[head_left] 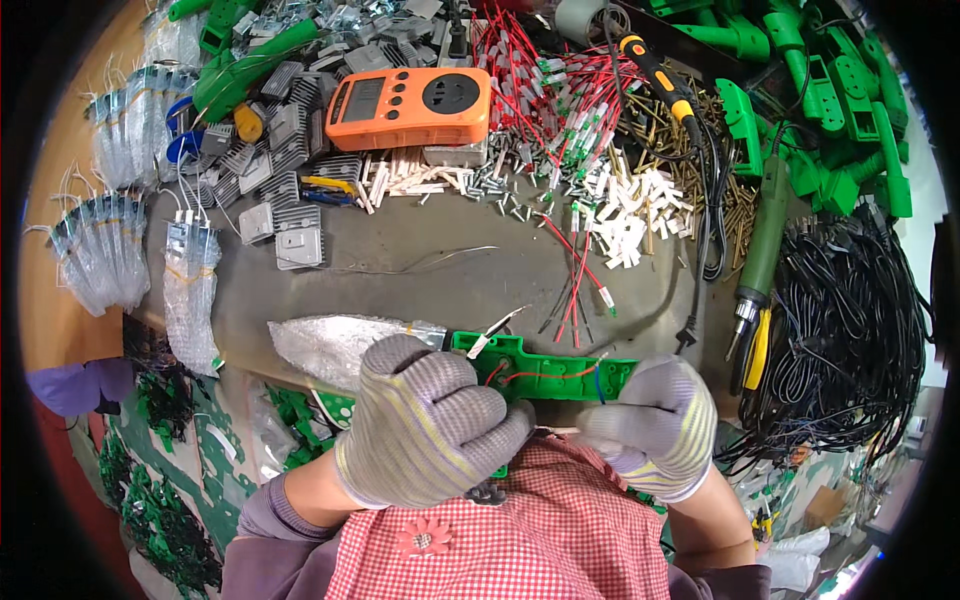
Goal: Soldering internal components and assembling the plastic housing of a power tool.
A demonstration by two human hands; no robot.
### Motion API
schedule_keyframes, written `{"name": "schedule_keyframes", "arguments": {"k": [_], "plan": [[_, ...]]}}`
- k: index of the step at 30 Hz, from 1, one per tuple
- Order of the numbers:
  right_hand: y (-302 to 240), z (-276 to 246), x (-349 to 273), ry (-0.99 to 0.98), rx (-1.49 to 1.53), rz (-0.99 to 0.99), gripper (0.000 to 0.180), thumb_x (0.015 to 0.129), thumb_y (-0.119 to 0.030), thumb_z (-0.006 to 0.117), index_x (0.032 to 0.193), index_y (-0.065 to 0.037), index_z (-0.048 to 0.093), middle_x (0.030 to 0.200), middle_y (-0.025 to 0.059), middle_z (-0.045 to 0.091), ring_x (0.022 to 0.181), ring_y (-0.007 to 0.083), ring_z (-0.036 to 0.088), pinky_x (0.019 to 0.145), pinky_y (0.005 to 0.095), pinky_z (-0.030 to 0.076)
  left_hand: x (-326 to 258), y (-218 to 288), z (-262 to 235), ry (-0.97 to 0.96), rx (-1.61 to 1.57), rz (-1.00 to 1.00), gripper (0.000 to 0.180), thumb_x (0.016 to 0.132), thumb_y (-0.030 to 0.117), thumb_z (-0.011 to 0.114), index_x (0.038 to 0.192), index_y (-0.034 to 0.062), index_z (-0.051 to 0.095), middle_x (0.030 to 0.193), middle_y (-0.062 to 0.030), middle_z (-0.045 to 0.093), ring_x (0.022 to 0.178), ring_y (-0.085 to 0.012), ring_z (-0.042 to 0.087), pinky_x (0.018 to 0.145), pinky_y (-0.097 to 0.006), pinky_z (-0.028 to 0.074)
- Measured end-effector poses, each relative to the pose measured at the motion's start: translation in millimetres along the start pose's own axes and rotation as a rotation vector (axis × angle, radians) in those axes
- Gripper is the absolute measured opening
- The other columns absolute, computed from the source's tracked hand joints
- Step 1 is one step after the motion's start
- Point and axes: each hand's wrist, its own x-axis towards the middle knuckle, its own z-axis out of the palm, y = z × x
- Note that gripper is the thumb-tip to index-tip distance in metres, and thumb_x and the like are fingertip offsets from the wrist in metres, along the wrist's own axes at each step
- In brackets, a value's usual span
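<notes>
Between the curled left hand (440, 428) and right hand (650, 425), whose hold cannot be told, the green casing (560, 365) is set; its orange wire (548, 376) could be torn loose by tugging.

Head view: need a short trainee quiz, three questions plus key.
1. True or false: the orange meter lies nearer the person than the open green housing.
2. Which lies right of the green electric screwdriver? A) black cables B) white sleeves C) red wires
3. Which gloved hand is nearer the short blue wire at the housing?

Key: 1. False, it lies farther away. 2. A. 3. The right hand.
</notes>
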Motion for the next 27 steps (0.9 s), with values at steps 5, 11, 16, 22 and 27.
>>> {"name": "schedule_keyframes", "arguments": {"k": [5,11,16,22,27], "plan": [[-7.3,3.1,11.5,-0.080,-0.179,-0.032,0.017,0.069,-0.022,0.083,0.084,-0.020,0.075,0.065,0.0017,0.058,0.055,0.0239,0.056,0.049,0.0375,0.043,-6.7,-7.0,8.5,-0.012,-0.061,0.015,0.033,0.052,0.026,0.081,0.083,0.0236,0.071,0.081,0.0067,0.050,0.076,-0.0180,0.052,0.070,-0.039,0.038],[1.4,4.8,15.0,-0.012,0.153,0.199,0.017,0.076,-0.027,0.080,0.083,-0.014,0.074,0.066,0.0035,0.061,0.057,0.0252,0.058,0.052,0.0373,0.044,-8.2,-11.7,3.6,-0.020,-0.076,-0.011,0.030,0.053,0.026,0.082,0.081,0.0221,0.071,0.079,0.0056,0.052,0.075,-0.0191,0.053,0.070,-0.041,0.039],[-0.8,2.5,20.7,-0.098,-0.017,0.140,0.021,0.074,-0.036,0.081,0.077,-0.017,0.074,0.064,0.0025,0.060,0.056,0.0253,0.058,0.052,0.0378,0.044,-10.2,-13.3,9.8,0.018,-0.117,-0.064,0.030,0.053,0.027,0.084,0.080,0.0213,0.071,0.079,0.0057,0.052,0.075,-0.0194,0.053,0.070,-0.041,0.039],[-0.1,-2.9,23.0,-0.174,0.128,0.280,0.027,0.074,-0.035,0.083,0.085,-0.013,0.073,0.067,0.0039,0.059,0.059,0.0236,0.059,0.054,0.0360,0.046,1.3,-8.1,3.8,-0.058,-0.163,-0.222,0.031,0.054,0.028,0.084,0.082,0.0230,0.072,0.079,0.0055,0.051,0.075,-0.0190,0.053,0.070,-0.041,0.039],[5.4,-11.8,10.4,0.002,-0.143,-0.005,0.031,0.065,-0.026,0.085,0.087,-0.012,0.069,0.081,0.0048,0.058,0.070,0.0255,0.058,0.060,0.0365,0.047,-4.4,-11.5,-3.3,0.057,0.100,-0.091,0.032,0.053,0.032,0.080,0.082,0.0250,0.069,0.086,0.0084,0.055,0.083,-0.0189,0.056,0.073,-0.044,0.041]]}}
